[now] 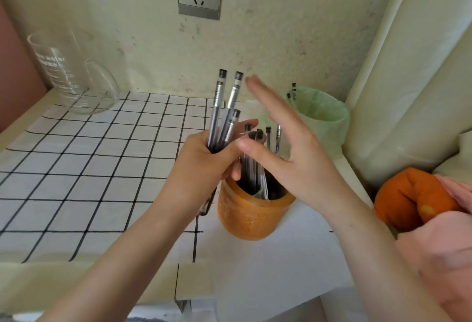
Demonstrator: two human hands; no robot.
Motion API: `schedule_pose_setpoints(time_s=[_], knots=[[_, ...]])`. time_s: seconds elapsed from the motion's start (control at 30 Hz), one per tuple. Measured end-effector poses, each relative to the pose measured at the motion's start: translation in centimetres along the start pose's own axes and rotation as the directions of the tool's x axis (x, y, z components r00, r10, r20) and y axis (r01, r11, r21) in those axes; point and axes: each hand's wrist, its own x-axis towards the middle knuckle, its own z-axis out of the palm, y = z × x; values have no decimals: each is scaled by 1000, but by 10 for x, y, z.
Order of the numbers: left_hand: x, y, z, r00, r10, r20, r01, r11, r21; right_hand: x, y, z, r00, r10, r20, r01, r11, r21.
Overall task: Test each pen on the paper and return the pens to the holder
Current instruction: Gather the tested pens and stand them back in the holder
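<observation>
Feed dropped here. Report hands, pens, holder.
Left hand grips a bundle of pens just left of the holder. Right hand open, fingers straight, above the holder's mouth. More pens standing in the holder.

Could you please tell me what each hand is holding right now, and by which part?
The left hand grips a bundle of pens around their lower barrels. The right hand, open over the holder, holds nothing.
</observation>
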Motion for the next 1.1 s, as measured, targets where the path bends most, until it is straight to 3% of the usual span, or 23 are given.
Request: schedule_pose_setpoints(time_s=[0.17, 0.3, 0.37, 0.6, 0.67, 0.73, 0.83, 1.0, 1.1], knots=[[0, -2, 1, 997, -55, -48, 56, 998, 6, 5, 18, 14, 995, -98, -2, 92, 948, -305], [-1, -7, 3, 990, -54, -131, 59, 998, 31, 5, 15, 12, 994, -113, -12, 106, 959, -263], [-2, -5, 2, 994, -54, -96, 63, 994, 85, 4, 16, 8, 992, -126, -29, 116, 964, -241], [2, -2, -11, 983, -176, -45, 175, 984, -35, 4, 16, 14, 980, -160, -115, 118, 946, -303], [3, -4, -11, 982, -183, -54, 183, 983, 4, 3, 17, 17, 983, -110, -145, 79, 976, -201], [3, -8, -9, 988, -132, -77, 139, 985, 99, 2, 18, 17, 996, -21, -88, 14, 997, -79], [2, -10, -6, 993, -46, -108, 66, 979, 193, 1, 21, 17, 994, -94, -59, 85, 987, -135], [3, -9, -2, 982, -107, -156, 116, 992, 51, -4, 23, 18, 984, -152, -88, 127, 961, -245], [3, -9, -2, 983, -106, -148, 114, 992, 46, -3, 24, 19, 979, -188, -83, 132, 883, -451]])
